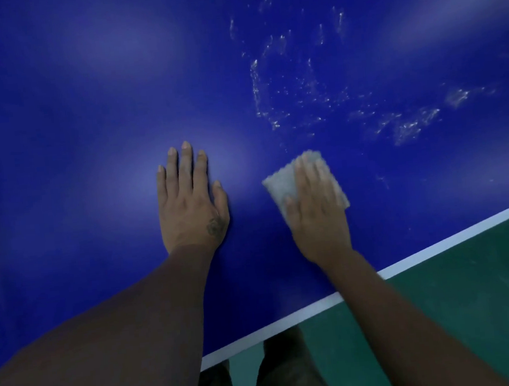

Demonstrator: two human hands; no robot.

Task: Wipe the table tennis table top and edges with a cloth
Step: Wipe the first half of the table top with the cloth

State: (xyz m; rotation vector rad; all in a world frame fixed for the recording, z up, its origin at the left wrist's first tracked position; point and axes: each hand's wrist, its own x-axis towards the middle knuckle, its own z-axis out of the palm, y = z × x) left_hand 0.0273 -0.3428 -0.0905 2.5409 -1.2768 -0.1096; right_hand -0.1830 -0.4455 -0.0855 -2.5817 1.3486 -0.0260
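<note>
Two hands lie on the blue surface (86, 115), near its white edge (436, 247). The left hand (191, 204) is palm down and bare, fingers (186, 165) straight and slightly spread, holding nothing; judged a brace for the lean over the top. The right hand (318, 215) lies flat on the folded cloth (283, 179), fingers straight and close together, pressing it down, not pinching it; judged to give broad contact for wiping. The cloth sits near the left hand, apart from it, and inside the edge. Wet streaks (299, 90) lie beyond the cloth. Green floor (456, 298) shows below
</note>
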